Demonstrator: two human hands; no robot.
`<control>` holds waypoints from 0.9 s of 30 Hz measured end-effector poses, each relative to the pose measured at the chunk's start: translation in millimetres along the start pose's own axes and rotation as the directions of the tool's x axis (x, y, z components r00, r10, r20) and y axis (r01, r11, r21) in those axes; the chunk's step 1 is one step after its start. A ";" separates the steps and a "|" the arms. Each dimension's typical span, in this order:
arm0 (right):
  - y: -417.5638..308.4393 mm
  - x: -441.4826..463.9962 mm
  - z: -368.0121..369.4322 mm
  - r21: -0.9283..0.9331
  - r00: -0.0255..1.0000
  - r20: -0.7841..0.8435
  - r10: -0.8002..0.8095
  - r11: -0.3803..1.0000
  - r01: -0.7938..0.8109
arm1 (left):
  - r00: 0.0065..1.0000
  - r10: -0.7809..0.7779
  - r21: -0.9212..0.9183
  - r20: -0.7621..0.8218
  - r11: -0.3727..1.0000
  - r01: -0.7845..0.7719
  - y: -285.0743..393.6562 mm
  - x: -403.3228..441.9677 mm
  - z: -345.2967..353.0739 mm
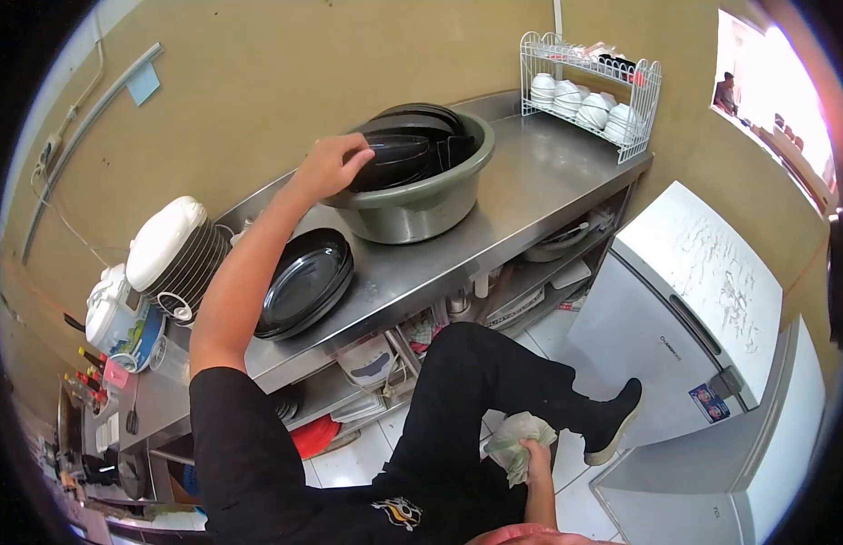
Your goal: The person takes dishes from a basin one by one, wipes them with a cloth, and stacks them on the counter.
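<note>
The left hand [340,168] reaches over the left rim of a large grey-green basin [412,216], its fingers bent and its thumb meeting them on the left edge of a black dish [396,156], which it grips. The dish sits inside the basin among other black dishes [412,118], some tilted and overlapping, and part of the pile rises above the far rim. The basin rests on a long steel counter [530,163] against the wall. The right hand [536,461] is low and near, well apart from the counter, closed on a crumpled pale cloth [520,440] beside the person's raised black-clad leg [476,363]. To the left of the basin, apart from it, a stack of glossy black oval plates [305,282] lies on the counter just beyond the left forearm. Farther left stand a pile of dishes under a white lid [167,243], a white container with printed sides [113,318], a clear tub [170,361] and a pink cup [117,372], with a dark spatula [133,420] nearer. At the far right end of the counter is a white wire rack [635,145] with 2 tiers; white bowls [592,111] stand in upside-down stacks on its lower tier. Under the counter, a shelf holds a white kitchen scale [367,361], and a red item [314,438] is near it to the left. At right, a small fridge [649,318] with a white-marked top stands near the person's black boot [612,420].
</note>
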State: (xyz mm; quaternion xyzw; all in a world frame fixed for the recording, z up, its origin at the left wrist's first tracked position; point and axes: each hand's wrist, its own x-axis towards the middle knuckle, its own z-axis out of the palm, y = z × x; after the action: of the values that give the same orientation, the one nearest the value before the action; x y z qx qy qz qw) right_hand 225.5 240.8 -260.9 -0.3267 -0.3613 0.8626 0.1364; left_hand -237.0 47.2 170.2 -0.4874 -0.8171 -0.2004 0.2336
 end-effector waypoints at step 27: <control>9.4 9.9 -6.8 -0.015 0.999 0.003 0.042 0.999 -0.042 | 0.417 -0.605 -0.642 -0.679 0.764 0.063 -39.7 132.4 -30.3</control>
State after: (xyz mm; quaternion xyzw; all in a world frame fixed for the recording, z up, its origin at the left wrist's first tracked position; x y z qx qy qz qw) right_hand 222.7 242.5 -275.8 -0.3339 -0.3610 0.8631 0.1153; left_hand -321.7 105.8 267.2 -0.1808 -0.5823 -0.6734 0.4180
